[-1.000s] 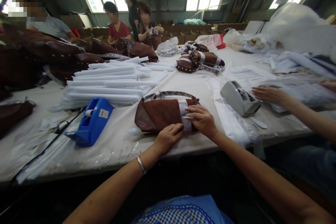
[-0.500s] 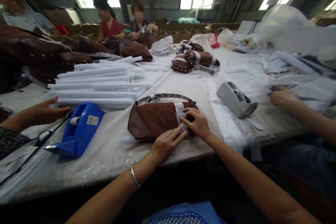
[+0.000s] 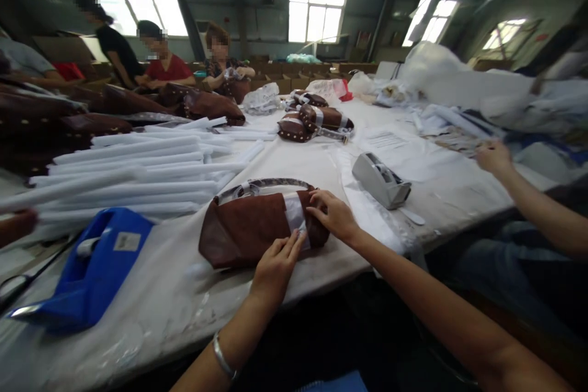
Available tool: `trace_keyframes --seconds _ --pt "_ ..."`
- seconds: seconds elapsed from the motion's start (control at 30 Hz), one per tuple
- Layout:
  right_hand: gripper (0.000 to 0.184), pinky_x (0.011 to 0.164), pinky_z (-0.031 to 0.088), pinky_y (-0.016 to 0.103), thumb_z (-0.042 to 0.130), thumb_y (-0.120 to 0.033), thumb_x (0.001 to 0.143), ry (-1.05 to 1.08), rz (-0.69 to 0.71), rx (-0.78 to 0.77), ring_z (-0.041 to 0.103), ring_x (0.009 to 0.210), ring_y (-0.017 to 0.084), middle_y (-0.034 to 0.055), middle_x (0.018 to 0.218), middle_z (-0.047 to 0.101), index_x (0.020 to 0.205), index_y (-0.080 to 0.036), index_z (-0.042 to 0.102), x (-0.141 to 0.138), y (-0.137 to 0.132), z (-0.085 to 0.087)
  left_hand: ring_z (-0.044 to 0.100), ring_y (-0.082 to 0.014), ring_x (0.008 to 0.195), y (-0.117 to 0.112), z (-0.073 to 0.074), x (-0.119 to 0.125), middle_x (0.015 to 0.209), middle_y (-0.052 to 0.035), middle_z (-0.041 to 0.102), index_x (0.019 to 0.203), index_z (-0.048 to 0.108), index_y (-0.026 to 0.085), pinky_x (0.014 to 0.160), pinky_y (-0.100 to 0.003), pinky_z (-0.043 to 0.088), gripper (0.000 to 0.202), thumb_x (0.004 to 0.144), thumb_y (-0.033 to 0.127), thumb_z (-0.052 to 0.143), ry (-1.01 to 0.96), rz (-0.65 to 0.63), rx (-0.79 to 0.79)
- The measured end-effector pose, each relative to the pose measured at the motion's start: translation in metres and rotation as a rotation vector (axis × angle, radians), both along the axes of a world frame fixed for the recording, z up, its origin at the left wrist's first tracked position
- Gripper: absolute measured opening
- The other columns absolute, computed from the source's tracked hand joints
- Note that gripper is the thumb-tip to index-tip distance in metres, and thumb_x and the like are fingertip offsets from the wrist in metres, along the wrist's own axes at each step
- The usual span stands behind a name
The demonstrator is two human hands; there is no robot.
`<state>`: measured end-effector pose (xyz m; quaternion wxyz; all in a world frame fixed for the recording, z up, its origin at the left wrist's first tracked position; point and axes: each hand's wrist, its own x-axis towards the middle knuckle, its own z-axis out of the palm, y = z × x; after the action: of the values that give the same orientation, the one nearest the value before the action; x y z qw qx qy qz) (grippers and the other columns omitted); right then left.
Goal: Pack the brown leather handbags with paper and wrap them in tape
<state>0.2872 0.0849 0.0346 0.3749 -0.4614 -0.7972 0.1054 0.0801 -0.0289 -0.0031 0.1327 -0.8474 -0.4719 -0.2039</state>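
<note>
A brown handbag (image 3: 243,229) lies on the table in front of me, its handle (image 3: 271,184) wrapped in clear film. Around its body near the right end runs a whitish, shiny strip (image 3: 294,214). My left hand (image 3: 275,266) is open, its outstretched fingertips resting on the strip's lower part. Over the bag's right end is my right hand (image 3: 334,215), its fingers slightly bent and apart, touching the leather beside the strip. Neither hand grips anything that I can see.
A blue tape dispenser (image 3: 101,263) stands at left, a grey one (image 3: 381,180) at right. Behind are white rolls (image 3: 174,159) and more brown bags (image 3: 316,119). A co-worker's hand (image 3: 495,158) reaches in from the right; another hand (image 3: 18,226) is at far left.
The view has swung right, so the table things sit farther left. My right fingers have come off the strip onto the bag's right end. At far left, a white roll has been raised.
</note>
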Motion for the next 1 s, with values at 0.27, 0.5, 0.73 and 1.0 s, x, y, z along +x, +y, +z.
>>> trace_keyframes --seconds 0.27,0.5,0.73,1.0 --pt "0.022 0.120 0.026 0.047 0.066 -0.036 0.084 0.081 -0.653 -0.063 0.041 0.140 0.031 0.0104 0.137 0.060 0.099 -0.021 0.073 0.187 0.040 0.047 0.060 -0.0160 0.112 0.001 -0.005 -0.002 0.150 0.0027 0.050 0.154 0.033 0.024 0.097 -0.025 0.056 0.081 0.080 -0.007 0.045 -0.004 0.011 0.013" --pt "0.026 0.094 0.050 0.046 0.071 -0.041 0.084 0.286 -0.752 -0.510 0.068 0.096 0.025 0.0065 0.084 0.073 0.076 -0.017 0.070 0.229 0.077 0.044 0.059 -0.0166 0.113 0.002 -0.012 -0.002 0.153 0.0050 0.047 0.155 0.030 0.025 0.102 -0.027 0.054 0.091 0.071 -0.009 0.045 0.044 0.044 0.039" --pt "0.026 0.091 0.053 0.038 0.081 -0.036 0.068 0.582 -0.665 -0.434 0.065 0.111 0.028 0.0132 0.110 0.073 0.080 -0.015 0.071 0.225 0.079 0.049 0.061 -0.0165 0.113 0.001 -0.009 0.000 0.150 0.0051 0.050 0.156 0.026 0.028 0.096 -0.026 0.058 0.092 0.073 -0.007 0.044 0.012 0.047 0.042" --pt "0.031 0.076 0.063 0.040 0.072 -0.049 0.076 0.741 -0.506 -0.379 0.072 0.092 0.027 0.0134 0.102 0.075 0.083 -0.020 0.071 0.246 0.017 0.039 0.061 -0.0183 0.113 0.003 -0.013 -0.005 0.151 0.0044 0.049 0.156 0.025 0.026 0.096 -0.028 0.058 0.087 0.077 -0.005 0.042 0.001 0.007 0.023"
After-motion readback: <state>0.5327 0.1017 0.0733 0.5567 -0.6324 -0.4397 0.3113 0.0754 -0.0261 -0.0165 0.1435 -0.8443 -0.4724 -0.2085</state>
